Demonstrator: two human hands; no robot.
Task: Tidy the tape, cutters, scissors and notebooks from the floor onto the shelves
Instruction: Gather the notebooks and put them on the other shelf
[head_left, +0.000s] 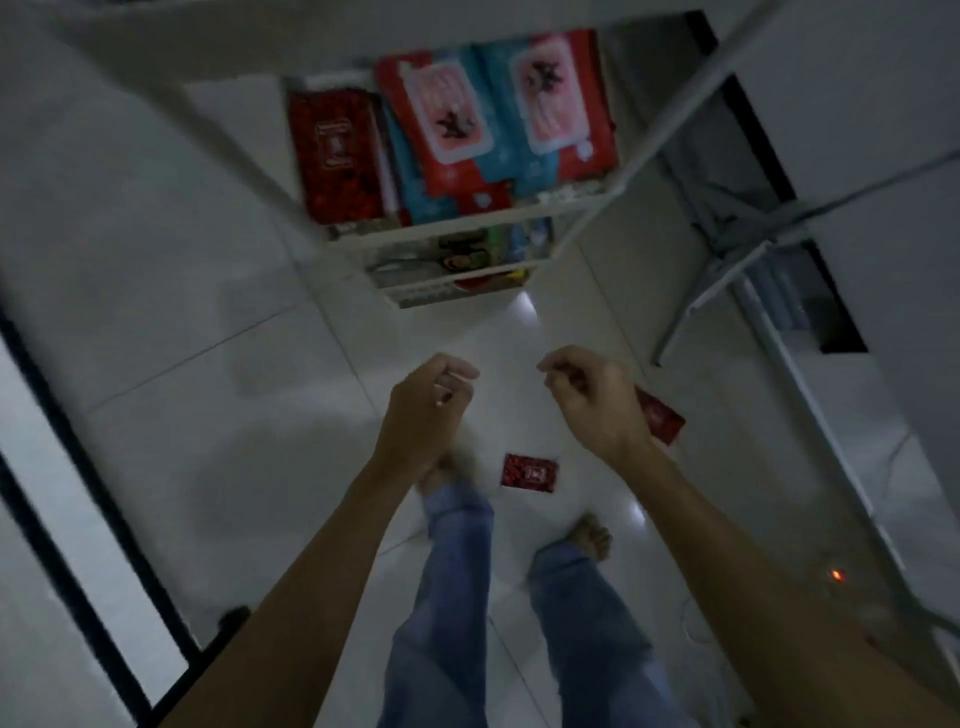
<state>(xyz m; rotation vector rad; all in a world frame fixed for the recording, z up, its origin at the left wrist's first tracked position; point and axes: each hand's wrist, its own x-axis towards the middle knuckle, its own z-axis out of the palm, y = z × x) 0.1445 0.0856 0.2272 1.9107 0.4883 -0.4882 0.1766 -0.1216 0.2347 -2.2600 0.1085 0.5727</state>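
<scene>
Both hands hung empty, the left hand (426, 410) and right hand (597, 400) with fingers loosely curled. Two red notebooks lay on the floor (208, 415): one notebook (530, 473) below and between the fingers, another notebook (660, 415) partly hidden behind the right fingers. The shelves (457, 223) stood beyond the fingers.

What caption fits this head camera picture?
Empty left hand and right hand hover above two red notebooks on the floor, facing stocked white shelves.

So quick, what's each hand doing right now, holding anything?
Left hand: loosely curled, holding nothing visible.
Right hand: loosely curled, holding nothing visible; a red notebook lies on the floor behind it.
</scene>
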